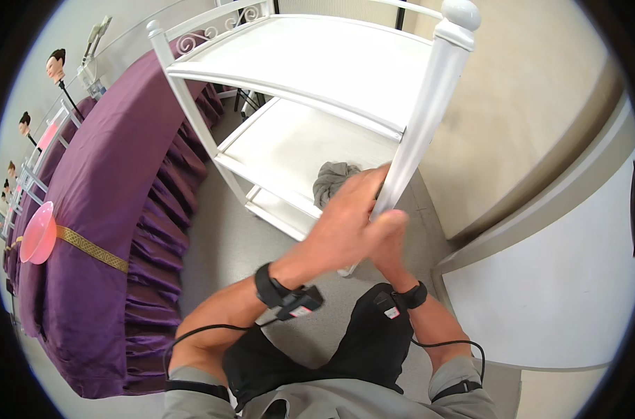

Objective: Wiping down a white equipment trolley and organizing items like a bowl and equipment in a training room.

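Observation:
A white trolley with tiered shelves [317, 57] stands before me, its thick right front post [419, 110] leaning across the view. My left hand [349, 214] is at the lower part of this post, fingers reaching behind it. Just below and right of it is my right hand [391, 235], its thumb against the post's lower front and its fingers mostly hidden; whether it grips the post cannot be told. A crumpled grey cloth [332, 180] lies on the middle shelf beside my left hand. Both hands are slightly blurred.
To the left stands a bed with a purple cover [113, 136] and ruffled skirt, with a pink bowl [39, 233] at its near end. Mannequin heads [55, 65] on stands are beyond. A beige wall [506, 120] and a white curved surface [548, 293] are at the right.

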